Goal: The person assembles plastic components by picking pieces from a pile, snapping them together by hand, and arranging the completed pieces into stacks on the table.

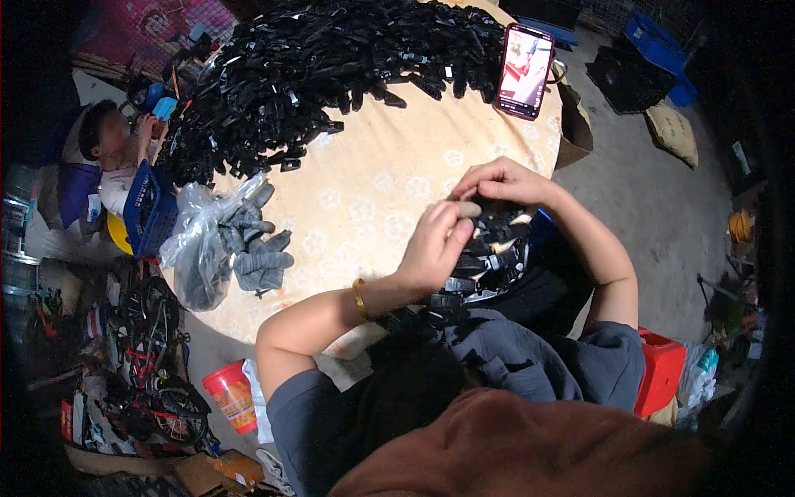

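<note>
My left hand (434, 247) and my right hand (503, 182) meet at the near right edge of the round table, fingertips almost touching. The fingers of both are bent and closed; whatever lies between them is too small or hidden to make out. A beige cover (467, 209) sits on one fingertip of the left hand. Right under the hands is a batch of black plastic pieces (497, 258), some with pale or shiny parts, close against my body. A large heap of similar black pieces (348, 50) spreads over the far side of the table.
A lit phone (524, 70) stands at the table's far right. On the left lie a clear plastic bag (203, 248) and grey gloves (262, 258). Beyond the blue basket (151, 207) sits another person (116, 157). A red bucket (232, 396) and a bicycle (157, 364) stand lower left.
</note>
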A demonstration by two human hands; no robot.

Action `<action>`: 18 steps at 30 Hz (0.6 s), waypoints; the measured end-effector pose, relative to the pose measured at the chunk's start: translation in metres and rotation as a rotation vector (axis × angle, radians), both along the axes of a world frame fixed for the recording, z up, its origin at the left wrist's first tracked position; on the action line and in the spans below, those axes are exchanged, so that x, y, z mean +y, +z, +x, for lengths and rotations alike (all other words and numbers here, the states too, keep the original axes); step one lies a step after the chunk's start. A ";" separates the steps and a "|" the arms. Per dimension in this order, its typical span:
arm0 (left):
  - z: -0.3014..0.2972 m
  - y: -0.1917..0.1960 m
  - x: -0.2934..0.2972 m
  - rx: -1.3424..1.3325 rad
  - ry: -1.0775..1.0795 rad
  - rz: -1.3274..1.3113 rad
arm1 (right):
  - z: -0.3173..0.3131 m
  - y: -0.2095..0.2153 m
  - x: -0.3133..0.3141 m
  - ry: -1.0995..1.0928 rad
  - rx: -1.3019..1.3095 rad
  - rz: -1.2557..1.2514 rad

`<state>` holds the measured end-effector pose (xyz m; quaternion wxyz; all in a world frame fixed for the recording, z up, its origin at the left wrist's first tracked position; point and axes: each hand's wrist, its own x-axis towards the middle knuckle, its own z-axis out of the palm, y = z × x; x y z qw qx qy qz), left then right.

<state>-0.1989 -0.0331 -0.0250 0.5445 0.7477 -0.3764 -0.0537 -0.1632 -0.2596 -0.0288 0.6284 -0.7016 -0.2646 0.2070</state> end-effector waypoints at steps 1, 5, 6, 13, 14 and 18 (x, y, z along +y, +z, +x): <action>-0.006 0.003 0.000 0.016 -0.043 0.005 | -0.006 -0.001 -0.002 0.002 -0.002 0.020; -0.017 0.011 0.004 0.040 -0.368 0.050 | -0.029 0.001 -0.009 0.076 0.088 0.104; -0.021 0.011 0.003 0.063 -0.468 0.025 | -0.035 0.003 -0.012 0.099 0.091 0.110; -0.024 0.073 0.034 -0.156 -0.478 -0.239 | -0.047 0.022 -0.008 0.378 0.229 0.126; -0.017 0.093 0.056 -0.478 -0.473 -0.046 | -0.048 0.027 -0.006 0.364 0.219 0.130; -0.004 0.085 0.057 -0.532 -0.529 -0.118 | -0.026 0.024 0.022 0.438 0.138 0.066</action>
